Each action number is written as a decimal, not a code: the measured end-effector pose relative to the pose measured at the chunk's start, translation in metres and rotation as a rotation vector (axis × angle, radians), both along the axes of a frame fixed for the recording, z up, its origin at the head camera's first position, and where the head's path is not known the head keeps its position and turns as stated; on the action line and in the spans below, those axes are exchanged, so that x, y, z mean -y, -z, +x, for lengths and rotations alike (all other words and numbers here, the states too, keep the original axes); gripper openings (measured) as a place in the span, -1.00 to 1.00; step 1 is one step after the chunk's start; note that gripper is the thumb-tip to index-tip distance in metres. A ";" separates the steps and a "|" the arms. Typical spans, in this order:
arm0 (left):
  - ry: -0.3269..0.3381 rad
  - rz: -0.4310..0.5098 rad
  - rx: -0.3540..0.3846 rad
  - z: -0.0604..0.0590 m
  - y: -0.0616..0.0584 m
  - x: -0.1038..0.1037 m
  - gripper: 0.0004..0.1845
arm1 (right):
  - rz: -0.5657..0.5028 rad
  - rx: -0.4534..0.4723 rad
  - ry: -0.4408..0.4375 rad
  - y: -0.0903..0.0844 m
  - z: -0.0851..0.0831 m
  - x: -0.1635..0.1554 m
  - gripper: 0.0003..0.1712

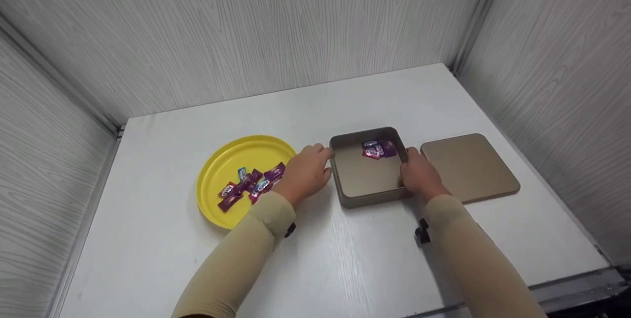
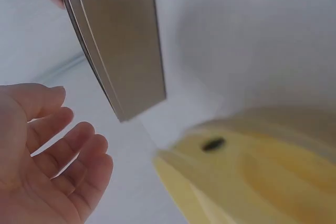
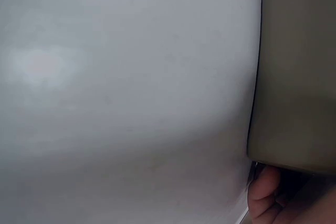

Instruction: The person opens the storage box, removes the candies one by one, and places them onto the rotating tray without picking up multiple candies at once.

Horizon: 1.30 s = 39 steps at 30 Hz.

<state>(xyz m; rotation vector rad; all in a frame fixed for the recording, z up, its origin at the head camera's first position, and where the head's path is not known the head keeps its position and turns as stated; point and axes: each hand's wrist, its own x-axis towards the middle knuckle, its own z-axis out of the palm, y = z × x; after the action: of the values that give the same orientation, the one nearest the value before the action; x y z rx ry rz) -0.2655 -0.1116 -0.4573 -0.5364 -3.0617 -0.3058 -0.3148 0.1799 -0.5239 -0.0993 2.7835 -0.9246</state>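
A square bronze-coloured metal tin (image 1: 365, 177), open at the top, stands on the table. Several wrapped candies (image 1: 379, 149) lie inside, toward its far right corner. My right hand (image 1: 422, 176) grips the tin's right wall; in the right wrist view its curled fingers (image 3: 266, 184) show beside the tin (image 3: 299, 77). My left hand (image 1: 308, 172) hovers by the tin's left wall, overlapping the edge of a yellow plate (image 1: 209, 185). In the left wrist view this hand (image 2: 58, 161) holds nothing, its loosely bent fingers apart from the tin (image 2: 121, 45). Several purple, pink and blue candies (image 1: 246, 184) lie on the plate.
A flat bronze-coloured lid (image 1: 471, 167) lies on the white table (image 1: 315, 268) to the right of the tin. Pale wood-grain panels (image 1: 296, 27) stand behind the table and along both sides.
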 end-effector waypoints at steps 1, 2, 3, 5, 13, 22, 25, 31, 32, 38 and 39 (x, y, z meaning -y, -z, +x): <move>0.010 -0.003 0.003 -0.002 -0.001 -0.004 -0.63 | 0.004 0.002 0.001 0.000 0.000 0.001 -0.45; 0.018 -0.005 0.009 -0.004 -0.001 -0.009 -0.62 | 0.008 -0.001 0.005 -0.001 0.000 0.001 -0.44; 0.026 -0.004 0.013 -0.006 -0.002 -0.014 -0.63 | 0.009 -0.003 0.007 -0.001 0.000 0.002 -0.45; 0.035 -0.004 0.035 -0.011 -0.004 -0.024 -0.62 | 0.008 -0.009 0.014 -0.002 0.000 0.003 -0.45; 0.062 -0.082 0.137 -0.032 0.006 -0.056 -0.57 | 0.010 -0.016 0.028 0.000 -0.002 0.012 -0.43; 0.112 -0.185 0.153 -0.042 0.037 -0.067 -0.51 | -0.001 -0.028 0.020 0.003 0.000 0.029 -0.49; 0.105 -0.173 0.185 -0.043 0.040 -0.067 -0.45 | -0.005 -0.041 0.012 0.002 0.001 0.033 -0.49; 0.056 -0.127 0.273 -0.046 0.044 -0.066 -0.31 | -0.019 -0.029 0.002 0.000 0.002 0.036 -0.48; 0.049 -0.133 0.278 -0.047 0.045 -0.066 -0.29 | -0.020 -0.025 0.002 0.000 0.002 0.037 -0.48; 0.054 -0.244 0.217 -0.048 0.050 -0.070 -0.27 | -0.022 -0.015 -0.007 0.002 0.002 0.038 -0.48; 0.053 -0.251 0.208 -0.047 0.050 -0.070 -0.31 | -0.021 -0.014 -0.010 0.002 0.002 0.038 -0.48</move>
<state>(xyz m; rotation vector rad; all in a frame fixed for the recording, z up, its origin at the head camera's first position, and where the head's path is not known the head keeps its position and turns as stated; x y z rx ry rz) -0.3124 -0.0412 -0.5077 -0.6336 -3.3150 0.0262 -0.3132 0.1415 -0.5260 -0.1227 2.7839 -0.9542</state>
